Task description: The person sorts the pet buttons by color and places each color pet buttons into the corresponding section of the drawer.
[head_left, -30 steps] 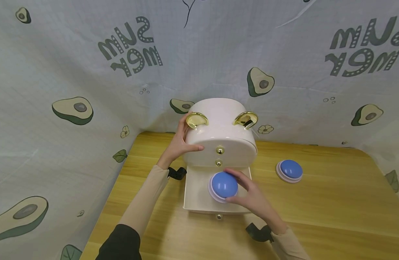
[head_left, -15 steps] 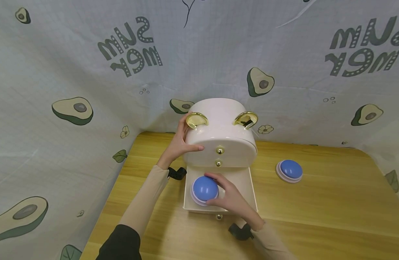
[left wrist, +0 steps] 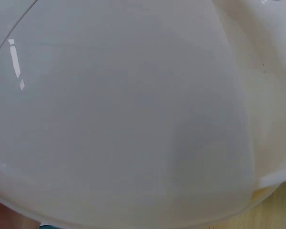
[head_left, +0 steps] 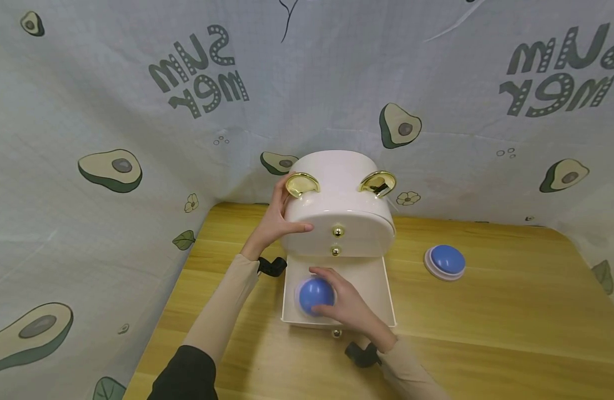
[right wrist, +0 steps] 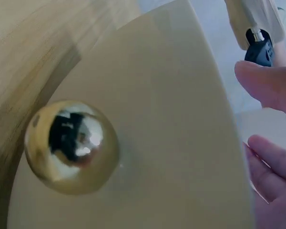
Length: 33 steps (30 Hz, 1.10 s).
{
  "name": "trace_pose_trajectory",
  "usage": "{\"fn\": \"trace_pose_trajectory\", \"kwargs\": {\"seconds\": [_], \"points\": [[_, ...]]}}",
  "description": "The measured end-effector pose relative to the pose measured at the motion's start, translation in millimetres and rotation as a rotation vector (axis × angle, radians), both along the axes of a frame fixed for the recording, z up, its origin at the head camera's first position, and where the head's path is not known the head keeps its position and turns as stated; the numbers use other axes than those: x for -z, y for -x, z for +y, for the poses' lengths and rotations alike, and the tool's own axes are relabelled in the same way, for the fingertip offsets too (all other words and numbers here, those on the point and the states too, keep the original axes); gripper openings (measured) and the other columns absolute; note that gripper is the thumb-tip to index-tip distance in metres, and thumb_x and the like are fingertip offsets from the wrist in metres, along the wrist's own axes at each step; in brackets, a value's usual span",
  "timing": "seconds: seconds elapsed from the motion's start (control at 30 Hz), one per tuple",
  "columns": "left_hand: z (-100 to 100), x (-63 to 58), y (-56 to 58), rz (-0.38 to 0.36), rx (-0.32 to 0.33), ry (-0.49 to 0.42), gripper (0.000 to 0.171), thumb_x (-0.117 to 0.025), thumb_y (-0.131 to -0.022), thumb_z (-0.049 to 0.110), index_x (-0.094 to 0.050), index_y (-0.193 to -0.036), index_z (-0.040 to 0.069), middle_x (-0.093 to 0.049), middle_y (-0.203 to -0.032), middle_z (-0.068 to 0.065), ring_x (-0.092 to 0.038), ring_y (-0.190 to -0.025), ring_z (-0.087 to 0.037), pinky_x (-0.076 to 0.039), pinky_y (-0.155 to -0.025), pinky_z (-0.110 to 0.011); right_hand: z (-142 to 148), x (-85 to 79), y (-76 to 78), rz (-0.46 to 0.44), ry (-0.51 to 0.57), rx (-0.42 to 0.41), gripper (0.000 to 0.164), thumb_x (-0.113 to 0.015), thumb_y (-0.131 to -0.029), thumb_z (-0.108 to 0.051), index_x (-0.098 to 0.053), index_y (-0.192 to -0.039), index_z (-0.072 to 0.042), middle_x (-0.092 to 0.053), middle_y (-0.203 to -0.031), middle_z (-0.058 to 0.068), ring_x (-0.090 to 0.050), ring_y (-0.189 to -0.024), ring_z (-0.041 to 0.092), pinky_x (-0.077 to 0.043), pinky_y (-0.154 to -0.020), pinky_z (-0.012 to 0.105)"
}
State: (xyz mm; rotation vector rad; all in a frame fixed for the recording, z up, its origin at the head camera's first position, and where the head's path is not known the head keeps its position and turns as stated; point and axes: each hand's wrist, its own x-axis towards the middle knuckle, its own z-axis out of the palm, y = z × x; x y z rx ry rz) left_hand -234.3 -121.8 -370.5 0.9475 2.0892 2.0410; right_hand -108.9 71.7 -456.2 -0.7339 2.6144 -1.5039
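Note:
My left hand (head_left: 273, 225) grips the left side of a glossy white drawer box (head_left: 337, 191) with gold ear-shaped trims, its thumb across the front. The lower drawer (head_left: 367, 278) is pulled out. Inside it, toward the left, sits a blue domed push button (head_left: 317, 294) on a pale base. My right hand (head_left: 351, 305) hovers around this button with fingers spread; the thumb overlaps the dome and the fingertips lie beyond its far edge. In the right wrist view, the drawer front (right wrist: 157, 119) hides the button. The white box fills the left wrist view.
A second blue push button (head_left: 447, 261) with a pale base lies on the wooden table (head_left: 487, 328), right of the box. Gold knobs (head_left: 338, 231) mark the box front, and another knob (head_left: 337, 333) juts from the open drawer. A printed cloth (head_left: 327, 83) hangs behind.
My right hand has carried the blue push button left across the drawer and set it down inside, its fingers now spread away from the base. My left hand has stayed on the box.

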Motion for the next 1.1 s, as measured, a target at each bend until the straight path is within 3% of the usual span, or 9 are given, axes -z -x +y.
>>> {"fn": "trace_pose_trajectory", "kwargs": {"seconds": [0.4, 0.5, 0.63, 0.77, 0.93, 1.1], "points": [[-0.7, -0.6, -0.9, -0.02, -0.006, 0.008, 0.106, -0.075, -0.07, -0.014, -0.008, -0.149, 0.009, -0.023, -0.151, -0.016, -0.017, -0.141, -0.02, -0.019, -0.11, -0.047, 23.1, -6.0, -6.7, -0.036, 0.08, 0.061, 0.064, -0.079, -0.077, -0.007, -0.052, -0.134, -0.006, -0.055, -0.133, 0.008, -0.045, -0.127, 0.029, -0.033, -0.103, 0.051], [-0.3, -1.1, -1.1, -0.024, -0.01, 0.011, 0.106, -0.075, -0.07, -0.013, -0.008, -0.149, 0.009, -0.023, -0.151, -0.016, -0.017, -0.141, -0.021, -0.02, -0.11, -0.047, 30.5, -7.5, -7.7, -0.039, 0.119, 0.066, 0.062, -0.078, -0.078, -0.005, -0.052, -0.134, -0.004, -0.054, -0.133, 0.01, -0.044, -0.127, 0.03, -0.032, -0.105, 0.046], [0.3, -1.5, -1.3, -0.027, -0.013, 0.012, 0.106, -0.075, -0.07, -0.013, -0.008, -0.149, 0.01, -0.023, -0.152, -0.015, -0.017, -0.141, -0.021, -0.019, -0.11, -0.047, 41.2, -9.9, -9.4, -0.049, 0.18, 0.077, 0.06, -0.076, -0.078, 0.001, -0.051, -0.133, -0.003, -0.053, -0.134, 0.012, -0.043, -0.128, 0.029, -0.031, -0.106, 0.03], [1.0, -1.7, -1.6, -0.027, -0.015, 0.011, 0.106, -0.074, -0.069, -0.015, -0.008, -0.149, 0.009, -0.022, -0.151, -0.016, -0.017, -0.141, -0.021, -0.019, -0.11, -0.046, 52.3, -14.2, -12.9, -0.072, 0.237, 0.098, 0.059, -0.073, -0.08, 0.004, -0.051, -0.134, -0.004, -0.052, -0.135, 0.012, -0.043, -0.129, 0.019, -0.028, -0.104, 0.018], [0.9, -1.7, -2.0, -0.029, -0.016, 0.011, 0.106, -0.073, -0.069, -0.017, -0.008, -0.149, 0.008, -0.021, -0.152, -0.016, -0.016, -0.141, -0.021, -0.019, -0.11, -0.046, 66.1, -20.1, -16.5, -0.059, 0.263, 0.126, 0.056, -0.071, -0.082, 0.005, -0.05, -0.133, -0.002, -0.051, -0.136, 0.014, -0.042, -0.126, 0.005, -0.029, -0.102, 0.016], [0.0, 16.4, 10.3, -0.021, -0.018, -0.001, 0.109, -0.08, -0.07, -0.005, -0.011, -0.15, 0.02, -0.024, -0.152, -0.007, -0.018, -0.141, -0.015, -0.021, -0.11, -0.046, 76.9, -25.7, -18.4, -0.044, 0.27, 0.154, 0.054, -0.07, -0.083, 0.004, -0.049, -0.133, 0.002, -0.05, -0.135, 0.019, -0.042, -0.125, 0.002, -0.03, -0.102, 0.015]]}}
